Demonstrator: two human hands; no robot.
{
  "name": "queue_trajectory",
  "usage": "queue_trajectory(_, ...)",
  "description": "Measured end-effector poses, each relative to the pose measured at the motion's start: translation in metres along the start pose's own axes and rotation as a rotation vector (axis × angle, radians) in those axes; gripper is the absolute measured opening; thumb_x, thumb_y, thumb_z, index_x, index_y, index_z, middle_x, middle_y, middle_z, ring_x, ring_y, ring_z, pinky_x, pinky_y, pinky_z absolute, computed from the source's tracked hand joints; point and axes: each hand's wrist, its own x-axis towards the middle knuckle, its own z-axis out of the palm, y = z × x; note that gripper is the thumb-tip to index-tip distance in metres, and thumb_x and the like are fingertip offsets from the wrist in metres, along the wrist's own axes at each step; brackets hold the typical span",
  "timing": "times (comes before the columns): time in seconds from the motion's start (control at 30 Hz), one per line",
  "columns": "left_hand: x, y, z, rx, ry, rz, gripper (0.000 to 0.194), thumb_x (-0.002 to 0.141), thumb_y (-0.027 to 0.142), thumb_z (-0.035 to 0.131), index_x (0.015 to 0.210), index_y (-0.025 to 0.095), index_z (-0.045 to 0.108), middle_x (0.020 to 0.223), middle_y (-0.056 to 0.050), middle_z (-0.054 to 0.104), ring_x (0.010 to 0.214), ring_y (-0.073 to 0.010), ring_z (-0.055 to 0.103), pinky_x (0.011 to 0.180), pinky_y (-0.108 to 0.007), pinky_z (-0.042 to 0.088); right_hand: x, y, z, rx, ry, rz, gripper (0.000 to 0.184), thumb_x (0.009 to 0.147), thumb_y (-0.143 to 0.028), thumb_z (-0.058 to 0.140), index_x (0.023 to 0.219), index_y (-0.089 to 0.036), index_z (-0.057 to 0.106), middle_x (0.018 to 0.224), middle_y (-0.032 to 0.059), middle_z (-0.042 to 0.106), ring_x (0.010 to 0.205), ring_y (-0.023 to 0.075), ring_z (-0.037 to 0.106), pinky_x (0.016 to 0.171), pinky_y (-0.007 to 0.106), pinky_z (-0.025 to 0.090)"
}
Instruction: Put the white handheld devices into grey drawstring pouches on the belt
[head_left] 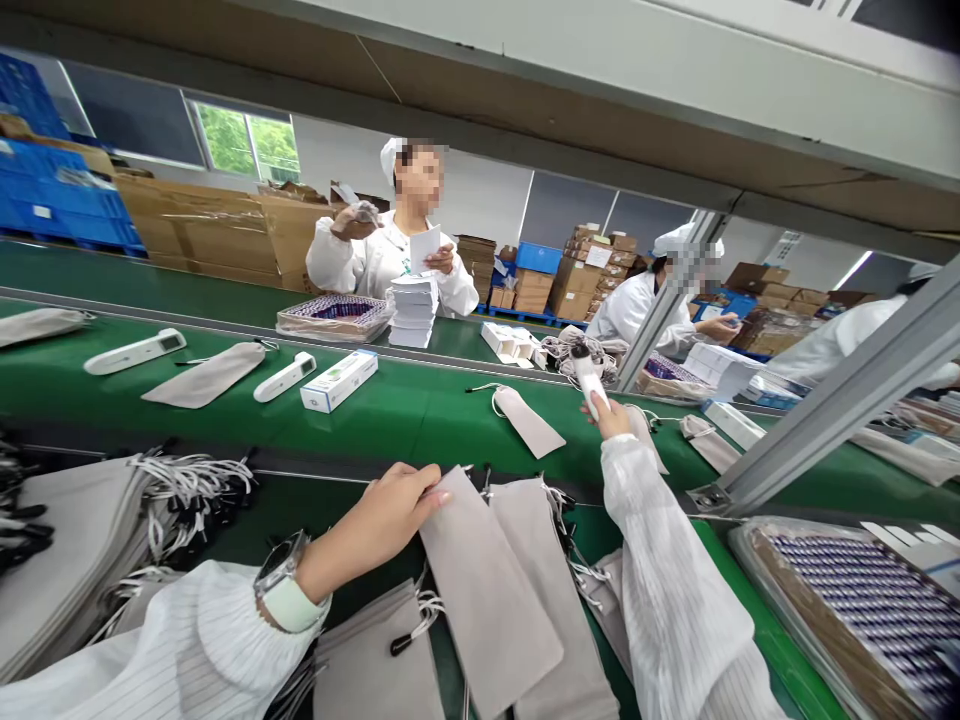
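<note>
My left hand [397, 510] pinches the top edge of a light grey drawstring pouch [491, 600], thumb on the front. This pouch hangs over other grey pouches [544, 580] whose white cords end in black toggles. Farther off to the right, my right hand [611, 418] is closed around the lower end of a white handheld thermometer [589, 380]. Its dark end points up and away from me, above the green conveyor belt [420, 430]. Near it on the belt lies a single grey pouch [529, 420].
On the belt's left lie two white thermometers [135, 352], pouches [204, 375] and a white box [340, 381]. Stacked pouches [67, 560] flank my left arm; a battery tray [862, 600] sits right. A slanted metal post [832, 400] stands at right. Co-workers [397, 250] work across the belt.
</note>
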Motion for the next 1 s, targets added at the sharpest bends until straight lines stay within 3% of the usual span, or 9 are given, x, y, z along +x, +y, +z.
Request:
queue_trajectory(0.1, -0.005, 0.012, -0.012, -0.133, -0.017, 0.032, 0.028, 0.085, 0.04, 0.024, 0.067, 0.02, 0.033, 0.06, 0.005, 0.034, 0.057, -0.0121, 0.036, 0.052, -0.022, 0.025, -0.001, -0.04, 0.001, 0.382, -0.073, -0.079, 0.041, 0.08, -0.045, 0.032, 0.109, -0.018, 0.04, 0.096, 0.0083, 0.057, 0.07, 0.0149, 0.058, 0.058, 0.029, 0.047)
queue_trajectory(0.23, -0.016, 0.029, -0.019, -0.227, -0.067, 0.114, 0.026, 0.082, 0.043, 0.035, 0.07, 0.02, 0.037, 0.063, 0.006, 0.035, 0.055, -0.01, 0.032, 0.051, -0.021, 0.024, -0.034, -0.09, 0.011, 1.068, -0.388, -0.063, 0.04, 0.064, -0.038, 0.058, 0.098, -0.024, 0.042, 0.081, -0.001, 0.057, 0.047, 0.0059, 0.047, 0.043, 0.02, 0.041)
queue_trajectory(0.33, -0.021, 0.036, -0.019, -0.264, -0.107, 0.161, 0.019, 0.084, 0.037, 0.033, 0.077, 0.02, 0.038, 0.071, 0.004, 0.039, 0.063, -0.0113, 0.037, 0.058, -0.022, 0.029, -0.075, -0.12, 0.024, 1.214, -0.481, -0.018, 0.036, 0.062, -0.027, 0.063, 0.09, -0.025, 0.041, 0.075, -0.0051, 0.054, 0.048, 0.0039, 0.045, 0.045, 0.018, 0.04)
queue_trajectory(0.43, -0.024, 0.039, -0.014, -0.3, -0.119, 0.233, 0.017, 0.088, 0.028, 0.022, 0.081, 0.02, 0.036, 0.079, 0.002, 0.039, 0.07, -0.0113, 0.038, 0.065, -0.023, 0.032, -0.114, -0.145, 0.03, 1.264, -0.541, -0.088, 0.037, 0.07, -0.03, 0.058, 0.099, -0.032, 0.035, 0.082, -0.0051, 0.053, 0.058, 0.0057, 0.05, 0.052, 0.021, 0.044)
queue_trajectory(0.6, -0.022, 0.039, -0.003, -0.31, -0.123, 0.316, 0.016, 0.089, 0.024, 0.023, 0.082, 0.021, 0.038, 0.083, 0.003, 0.035, 0.068, -0.0093, 0.037, 0.065, -0.021, 0.033, -0.146, -0.164, 0.024, 1.174, -0.589, -0.257, 0.051, 0.073, -0.036, 0.054, 0.112, -0.04, 0.021, 0.082, -0.0047, 0.05, 0.063, 0.009, 0.053, 0.059, 0.027, 0.046)
queue_trajectory(0.7, -0.019, 0.038, -0.003, -0.323, -0.038, 0.304, 0.016, 0.088, 0.025, 0.027, 0.078, 0.02, 0.038, 0.081, 0.003, 0.036, 0.068, -0.0094, 0.038, 0.064, -0.02, 0.033, -0.145, -0.159, 0.024, 1.018, -0.76, -0.329, 0.045, 0.073, -0.045, 0.051, 0.108, -0.036, 0.026, 0.081, -0.0033, 0.05, 0.066, 0.0116, 0.054, 0.062, 0.03, 0.045)
queue_trajectory(0.8, -0.017, 0.034, -0.007, -0.329, 0.168, 0.237, 0.017, 0.087, 0.026, 0.03, 0.074, 0.019, 0.039, 0.08, 0.002, 0.037, 0.073, -0.0105, 0.04, 0.067, -0.021, 0.034, -0.141, -0.15, 0.028, 0.689, -0.989, -0.463, 0.032, 0.077, -0.051, 0.039, 0.093, -0.024, 0.041, 0.08, 0.0001, 0.05, 0.075, 0.0129, 0.052, 0.069, 0.03, 0.042)
queue_trajectory(0.87, -0.014, 0.031, -0.009, -0.32, 0.295, 0.181, 0.018, 0.087, 0.027, 0.031, 0.074, 0.019, 0.042, 0.081, 0.001, 0.037, 0.076, -0.0114, 0.041, 0.07, -0.022, 0.035, -0.144, -0.147, 0.031, 0.407, -1.081, -0.572, 0.037, 0.081, -0.052, 0.028, 0.08, -0.019, 0.045, 0.073, 0.0, 0.047, 0.071, 0.0114, 0.049, 0.067, 0.027, 0.041)
queue_trajectory(1.0, -0.009, 0.023, -0.012, -0.295, 0.38, 0.146, 0.02, 0.085, 0.03, 0.035, 0.074, 0.019, 0.047, 0.08, 0.0, 0.037, 0.079, -0.0124, 0.042, 0.071, -0.023, 0.036, -0.156, -0.148, 0.03, -0.006, -1.086, -0.655, 0.039, 0.083, -0.052, 0.017, 0.077, -0.02, 0.039, 0.06, -0.0036, 0.038, 0.051, 0.0081, 0.04, 0.052, 0.022, 0.035)
